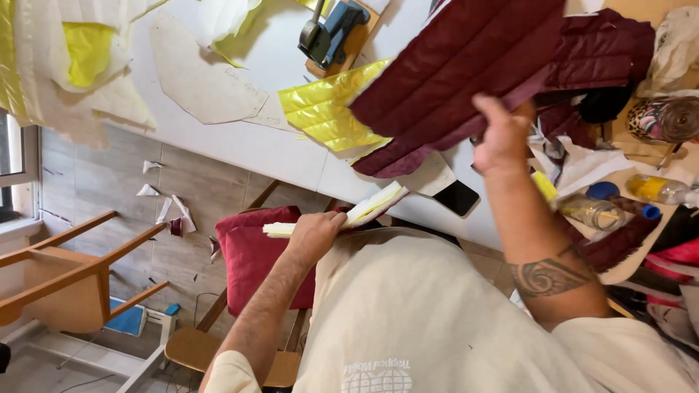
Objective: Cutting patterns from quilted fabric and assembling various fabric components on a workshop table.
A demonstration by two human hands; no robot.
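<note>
My left hand is closed on a folded strip of pale yellow and white padded fabric, held level over my lap. My right hand grips the edge of a large maroon quilted fabric piece and holds it up over the white table. A shiny yellow quilted piece lies on the table, partly under the maroon fabric. My forearms and beige shirt fill the lower part of the view.
Paper pattern pieces and a dark blue tool lie on the table. A black phone sits at its near edge. Bottles and clutter stand at right. A red cushion lies on a wooden chair; another wooden chair stands at left.
</note>
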